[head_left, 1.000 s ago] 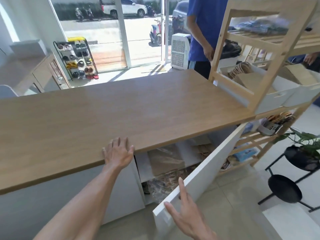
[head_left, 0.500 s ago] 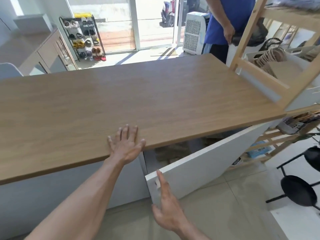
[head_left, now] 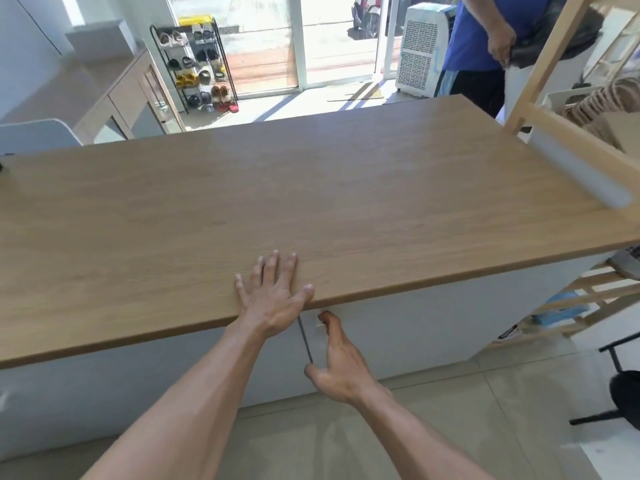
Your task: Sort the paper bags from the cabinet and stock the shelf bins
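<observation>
Closing the flat white cabinet door (head_left: 433,323), seemingly: flat-fingered right grip (head_left: 341,362) presses it, splayed left grip (head_left: 273,289) rests at the brown wooden desk's (head_left: 346,202) front edge; next, push flush.

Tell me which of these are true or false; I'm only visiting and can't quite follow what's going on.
1. The left hand lies flat on the wooden countertop. True.
2. The right hand holds a paper bag. False: it holds nothing, and its fingers press against the white cabinet door.
3. The cabinet door stands wide open. False: it is shut or very nearly so, with only a thin dark gap showing at its edge.
4. A shoe rack stands beyond the counter, near the glass door. True.
5. Paper bags sit in a white bin on the wooden shelf. True.
</observation>
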